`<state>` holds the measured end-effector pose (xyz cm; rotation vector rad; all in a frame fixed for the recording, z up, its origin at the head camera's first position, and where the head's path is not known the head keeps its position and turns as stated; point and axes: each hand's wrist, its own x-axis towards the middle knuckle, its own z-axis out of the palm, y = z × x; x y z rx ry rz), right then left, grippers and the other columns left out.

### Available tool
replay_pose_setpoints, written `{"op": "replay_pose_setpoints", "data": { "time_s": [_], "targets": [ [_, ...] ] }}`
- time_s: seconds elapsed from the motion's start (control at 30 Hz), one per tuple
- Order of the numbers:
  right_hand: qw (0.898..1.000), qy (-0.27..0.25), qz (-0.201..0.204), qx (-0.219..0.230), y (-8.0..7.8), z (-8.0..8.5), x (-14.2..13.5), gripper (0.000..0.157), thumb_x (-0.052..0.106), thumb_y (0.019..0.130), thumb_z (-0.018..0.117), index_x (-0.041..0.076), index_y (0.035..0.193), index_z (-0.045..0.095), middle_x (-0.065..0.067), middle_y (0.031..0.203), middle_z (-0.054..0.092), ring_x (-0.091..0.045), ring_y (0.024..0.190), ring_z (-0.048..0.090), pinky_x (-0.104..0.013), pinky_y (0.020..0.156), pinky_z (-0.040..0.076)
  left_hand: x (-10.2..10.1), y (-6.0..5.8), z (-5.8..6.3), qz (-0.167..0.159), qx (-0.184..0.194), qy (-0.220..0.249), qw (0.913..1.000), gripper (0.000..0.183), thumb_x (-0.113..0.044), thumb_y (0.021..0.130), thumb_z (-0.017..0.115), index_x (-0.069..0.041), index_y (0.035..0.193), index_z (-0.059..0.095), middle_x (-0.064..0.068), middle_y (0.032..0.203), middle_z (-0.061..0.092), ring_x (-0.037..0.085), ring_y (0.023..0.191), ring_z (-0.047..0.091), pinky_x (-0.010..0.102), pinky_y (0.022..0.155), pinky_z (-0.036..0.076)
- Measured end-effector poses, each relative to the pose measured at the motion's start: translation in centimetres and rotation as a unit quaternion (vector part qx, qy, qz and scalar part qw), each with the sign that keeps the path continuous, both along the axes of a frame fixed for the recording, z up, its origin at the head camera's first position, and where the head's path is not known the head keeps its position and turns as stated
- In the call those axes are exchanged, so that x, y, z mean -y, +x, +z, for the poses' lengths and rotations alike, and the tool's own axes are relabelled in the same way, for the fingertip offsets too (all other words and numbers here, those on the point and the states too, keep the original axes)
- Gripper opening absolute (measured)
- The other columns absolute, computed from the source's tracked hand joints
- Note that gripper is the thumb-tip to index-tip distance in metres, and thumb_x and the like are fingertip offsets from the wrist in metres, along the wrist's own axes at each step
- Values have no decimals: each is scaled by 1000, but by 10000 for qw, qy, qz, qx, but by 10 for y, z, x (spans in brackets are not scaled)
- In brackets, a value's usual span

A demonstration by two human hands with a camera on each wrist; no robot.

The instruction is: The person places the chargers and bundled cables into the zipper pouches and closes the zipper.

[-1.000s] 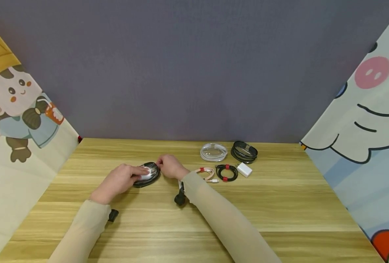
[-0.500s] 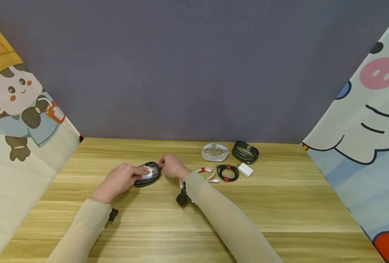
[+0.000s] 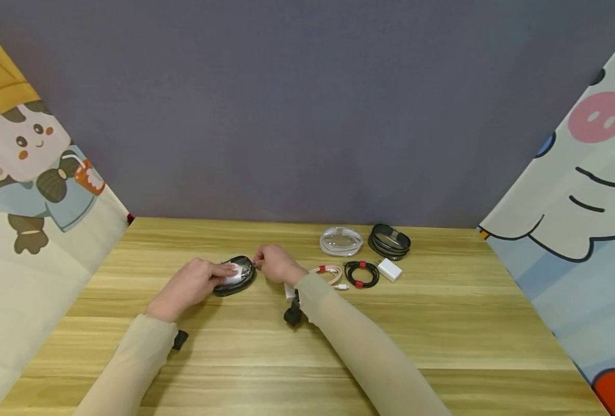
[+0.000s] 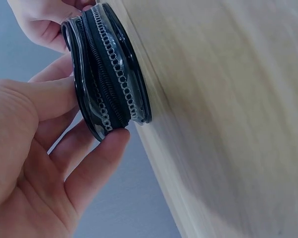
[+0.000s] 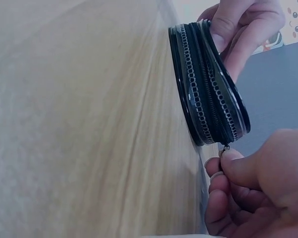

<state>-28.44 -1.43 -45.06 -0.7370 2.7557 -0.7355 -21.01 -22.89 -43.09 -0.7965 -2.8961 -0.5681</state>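
Observation:
A small oval zip pouch [image 3: 245, 274], clear with black trim and something white inside, stands on the left part of the table. My left hand [image 3: 193, 284] grips it, thumb and fingers on opposite sides in the left wrist view. There the black zipper [image 4: 105, 74] runs round the rim between two rows of chain-like stitching. At the pouch's right end, my right hand [image 3: 278, 264] pinches the small zipper pull [image 5: 225, 148] between thumb and forefinger. The zipper teeth look closed along the visible side. What lies inside is mostly hidden by my left fingers.
Right of my hands lie a coiled white cable [image 3: 340, 241], a coiled black cable [image 3: 389, 242], a peach cable [image 3: 333, 272] and a black cable [image 3: 361, 274] with red ties, and a white charger [image 3: 390, 269]. A grey partition [image 3: 307, 115] stands behind the table.
The right hand and wrist have shifted slightly right, still at the pouch's end. The left hand keeps its hold. The whole head view has drifted a little.

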Motion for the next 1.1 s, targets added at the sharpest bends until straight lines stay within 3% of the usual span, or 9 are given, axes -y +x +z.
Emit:
{"op": "replay_pose_setpoints", "data": {
  "time_s": [0.63,1.1],
  "targets": [
    [9997,108,204,-85,13,7,-10,12,12,100,59,13,96,70,4,94,66,-11,89,61,-25,83,51,-1,2,-4,133,-99,101,9998,31,6,87,70,-12,112,78,9,118,70,35,105,67,48,86,55],
    [9996,-43,294,23,24,10,-15,9,11,98,62,11,96,71,5,93,66,-9,86,60,-24,82,51,-6,6,1,395,71,100,9991,31,8,88,68,-10,112,78,9,119,70,38,107,66,51,89,53]
  ]
}}
